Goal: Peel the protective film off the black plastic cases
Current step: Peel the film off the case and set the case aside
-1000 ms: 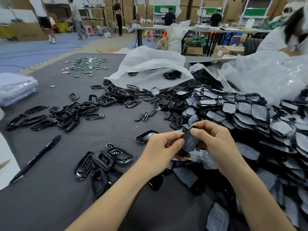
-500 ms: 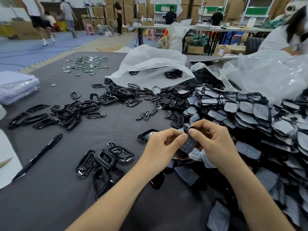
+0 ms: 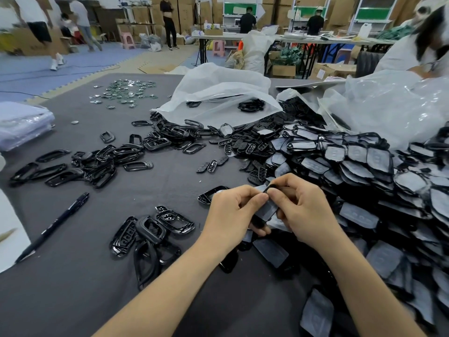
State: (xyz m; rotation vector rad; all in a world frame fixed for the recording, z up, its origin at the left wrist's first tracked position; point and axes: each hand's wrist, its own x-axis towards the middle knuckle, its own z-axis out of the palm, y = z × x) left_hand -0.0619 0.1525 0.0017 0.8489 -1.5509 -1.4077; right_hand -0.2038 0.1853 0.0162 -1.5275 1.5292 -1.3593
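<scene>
Mid-peel on one black case (image 3: 267, 210). Pinched between left hand (image 3: 230, 212) and right hand (image 3: 303, 210), thumbs pressed together at its top edge. Probably picking at a film corner. Grey film (image 3: 270, 207) covering the visible face, no lifted flap to be seen.

Done, judging by layout:
- cluster of bare glossy cases (image 3: 155, 229) just left of and below the grip. Roughly five, overlapping, so count approximate.
- one more bare shell (image 3: 209, 194) just beyond the left knuckles.

Left to do:
- heap of filmed cases (image 3: 364, 178) right of and beyond the grip, running down along the right forearm. Dozens, too many to count.
- by estimate, only a small fraction finished.

Rest, all on the grey table (image 3: 73, 300):
- tangle of black frames (image 3: 97, 164) well left of and beyond the grip, not countable.
- one pen (image 3: 53, 229) far left of the grip.
- scatter of small shiny discs (image 3: 126, 93) far beyond, to the left, too small to count.
- two clear plastic bags (image 3: 218, 93) beyond the grip, one straight ahead, one further right over the filmed heap.
</scene>
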